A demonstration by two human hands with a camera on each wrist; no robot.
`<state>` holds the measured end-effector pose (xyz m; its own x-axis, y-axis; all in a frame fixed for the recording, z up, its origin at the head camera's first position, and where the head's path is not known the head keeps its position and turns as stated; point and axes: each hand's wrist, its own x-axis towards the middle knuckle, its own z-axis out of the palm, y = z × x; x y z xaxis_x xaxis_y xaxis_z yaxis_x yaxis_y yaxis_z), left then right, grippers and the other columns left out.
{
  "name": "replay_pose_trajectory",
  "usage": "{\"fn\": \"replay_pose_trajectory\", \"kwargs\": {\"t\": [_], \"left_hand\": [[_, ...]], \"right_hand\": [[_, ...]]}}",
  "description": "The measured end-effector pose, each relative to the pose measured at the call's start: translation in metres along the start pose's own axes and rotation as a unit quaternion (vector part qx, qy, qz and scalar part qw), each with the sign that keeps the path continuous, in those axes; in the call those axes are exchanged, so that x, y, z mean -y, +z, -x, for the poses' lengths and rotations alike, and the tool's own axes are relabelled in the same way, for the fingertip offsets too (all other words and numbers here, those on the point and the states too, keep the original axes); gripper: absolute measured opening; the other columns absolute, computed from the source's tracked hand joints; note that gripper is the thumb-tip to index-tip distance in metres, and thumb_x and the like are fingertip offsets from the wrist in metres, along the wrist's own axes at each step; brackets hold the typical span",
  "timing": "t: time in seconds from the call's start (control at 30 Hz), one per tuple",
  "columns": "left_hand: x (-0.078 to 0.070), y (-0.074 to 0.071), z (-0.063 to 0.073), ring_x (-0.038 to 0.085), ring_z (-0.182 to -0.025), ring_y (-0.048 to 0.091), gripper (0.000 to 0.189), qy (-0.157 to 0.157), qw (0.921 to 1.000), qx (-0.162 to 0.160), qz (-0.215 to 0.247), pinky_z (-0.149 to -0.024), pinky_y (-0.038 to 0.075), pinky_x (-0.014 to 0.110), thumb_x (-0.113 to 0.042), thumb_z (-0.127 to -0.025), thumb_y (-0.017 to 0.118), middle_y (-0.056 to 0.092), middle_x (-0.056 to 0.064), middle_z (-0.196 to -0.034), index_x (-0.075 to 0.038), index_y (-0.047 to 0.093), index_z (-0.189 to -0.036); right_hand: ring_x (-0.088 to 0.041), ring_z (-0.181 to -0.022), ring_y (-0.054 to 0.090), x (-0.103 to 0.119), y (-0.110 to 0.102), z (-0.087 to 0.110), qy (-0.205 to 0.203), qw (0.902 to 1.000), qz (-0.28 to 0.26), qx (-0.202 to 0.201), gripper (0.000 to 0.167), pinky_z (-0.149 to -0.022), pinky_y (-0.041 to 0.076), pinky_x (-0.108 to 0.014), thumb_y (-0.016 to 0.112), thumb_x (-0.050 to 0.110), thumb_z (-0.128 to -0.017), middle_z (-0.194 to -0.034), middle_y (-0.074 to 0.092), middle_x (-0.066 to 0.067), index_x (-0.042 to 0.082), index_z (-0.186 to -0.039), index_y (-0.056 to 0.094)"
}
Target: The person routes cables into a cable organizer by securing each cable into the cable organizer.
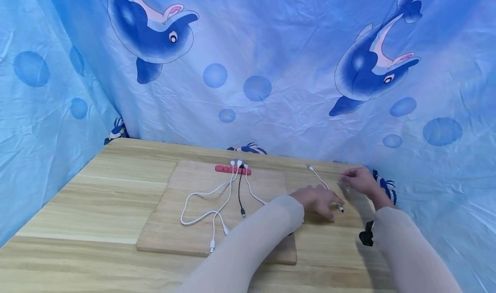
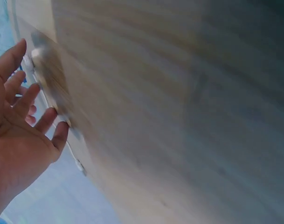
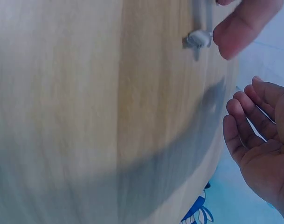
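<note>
A short white cable [image 1: 319, 178] lies on the tabletop to the right of the board. My left hand [image 1: 315, 199] reaches across, palm down with fingers spread, over the cable's nearer half; the fingers look loose around nothing in the left wrist view. One connector [image 3: 199, 39] of this cable shows just beside the left fingertips in the right wrist view. Farther right, my right hand [image 1: 359, 181] hovers above the table, its fingers loosely bent and nothing in them.
A wooden board [image 1: 162, 224] carries a red cable holder [image 1: 222, 169] at its far edge. Several white cables [image 1: 192, 222] and a black cable [image 1: 241, 194] run from it toward me. Blue dolphin-print fabric [image 1: 294, 125] hangs behind the table.
</note>
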<state>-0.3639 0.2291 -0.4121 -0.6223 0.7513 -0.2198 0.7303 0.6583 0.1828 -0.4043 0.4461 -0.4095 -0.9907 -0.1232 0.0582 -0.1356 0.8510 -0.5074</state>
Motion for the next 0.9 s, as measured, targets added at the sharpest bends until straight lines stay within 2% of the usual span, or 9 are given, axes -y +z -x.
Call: {"fn": "replay_pose_trajectory", "kwargs": {"t": [0.1, 0.2, 0.33, 0.4, 0.47, 0.6, 0.73, 0.9], "left_hand": [[-0.002, -0.002, 0.000, 0.013, -0.135, 0.039, 0.055, 0.009, 0.9994, 0.008, -0.031, -0.110, 0.037, 0.043, -0.048, -0.095, 0.068, 0.041, -0.020, -0.155, -0.049, 0.050, -0.147], [-0.003, -0.004, 0.002, 0.010, -0.129, 0.047, 0.045, 0.040, 0.9972, 0.007, -0.062, -0.108, 0.041, 0.037, -0.038, -0.096, 0.071, 0.052, -0.016, -0.146, -0.043, 0.061, -0.140], [-0.004, -0.007, 0.007, 0.000, -0.119, 0.055, 0.032, 0.084, 0.9930, 0.012, -0.082, -0.099, 0.042, 0.016, -0.022, -0.097, 0.072, 0.066, -0.018, -0.127, -0.033, 0.073, -0.127], [-0.005, -0.008, 0.010, -0.003, -0.115, 0.058, 0.028, 0.094, 0.9919, 0.019, -0.083, -0.094, 0.041, 0.009, -0.017, -0.097, 0.072, 0.069, -0.019, -0.119, -0.029, 0.076, -0.121], [-0.006, -0.008, 0.014, -0.003, -0.110, 0.060, 0.025, 0.107, 0.9900, 0.020, -0.090, -0.090, 0.042, 0.008, -0.013, -0.097, 0.071, 0.071, -0.019, -0.113, -0.028, 0.078, -0.116], [-0.007, -0.008, 0.023, -0.003, -0.100, 0.062, 0.023, 0.130, 0.9863, 0.014, -0.101, -0.083, 0.045, 0.008, -0.008, -0.095, 0.071, 0.073, -0.017, -0.104, -0.025, 0.079, -0.109], [-0.006, -0.006, 0.027, -0.002, -0.094, 0.063, 0.019, 0.134, 0.9865, 0.011, -0.094, -0.080, 0.045, 0.008, -0.008, -0.092, 0.075, 0.072, -0.016, -0.098, -0.022, 0.078, -0.104], [-0.002, -0.003, 0.028, -0.003, -0.094, 0.062, 0.016, 0.129, 0.9879, 0.011, -0.086, -0.079, 0.045, 0.008, -0.011, -0.093, 0.076, 0.071, -0.016, -0.098, -0.022, 0.077, -0.104]], "right_hand": [[-0.027, -0.091, 0.068, 0.002, 0.002, -0.003, -0.002, 0.9996, 0.029, 0.001, 0.034, -0.072, 0.055, -0.038, 0.061, 0.025, -0.104, -0.105, 0.073, -0.018, -0.005, -0.118, 0.070], [-0.027, -0.092, 0.068, 0.007, 0.002, -0.005, -0.003, 0.9983, 0.058, 0.002, 0.034, -0.075, 0.055, -0.042, 0.061, 0.028, -0.103, -0.104, 0.074, -0.015, 0.000, -0.118, 0.072], [-0.032, -0.097, 0.068, 0.014, 0.007, -0.008, -0.014, 0.9989, 0.037, 0.023, 0.034, -0.082, 0.056, -0.047, 0.061, 0.024, -0.103, -0.108, 0.073, -0.019, -0.004, -0.119, 0.070], [-0.034, -0.101, 0.067, 0.016, 0.012, -0.010, -0.017, 0.9991, 0.017, 0.036, 0.034, -0.085, 0.055, -0.049, 0.062, 0.022, -0.102, -0.112, 0.071, -0.022, -0.006, -0.120, 0.069], [-0.036, -0.104, 0.066, 0.018, 0.017, -0.012, -0.017, 0.9988, 0.002, 0.045, 0.033, -0.086, 0.055, -0.049, 0.062, 0.019, -0.102, -0.114, 0.070, -0.024, -0.008, -0.120, 0.068], [-0.033, -0.101, 0.066, 0.020, 0.025, -0.017, -0.015, 0.9988, 0.008, 0.045, 0.034, -0.082, 0.056, -0.046, 0.065, 0.023, -0.101, -0.112, 0.071, -0.022, -0.006, -0.118, 0.069], [-0.032, -0.099, 0.066, 0.024, 0.031, -0.022, -0.020, 0.9985, 0.014, 0.048, 0.039, -0.079, 0.056, -0.043, 0.068, 0.030, -0.099, -0.111, 0.070, -0.020, -0.004, -0.118, 0.070], [-0.038, -0.103, 0.064, 0.029, 0.036, -0.024, -0.031, 0.9980, 0.025, 0.048, 0.047, -0.082, 0.055, -0.049, 0.070, 0.032, -0.098, -0.114, 0.067, -0.024, -0.007, -0.123, 0.066]]}}
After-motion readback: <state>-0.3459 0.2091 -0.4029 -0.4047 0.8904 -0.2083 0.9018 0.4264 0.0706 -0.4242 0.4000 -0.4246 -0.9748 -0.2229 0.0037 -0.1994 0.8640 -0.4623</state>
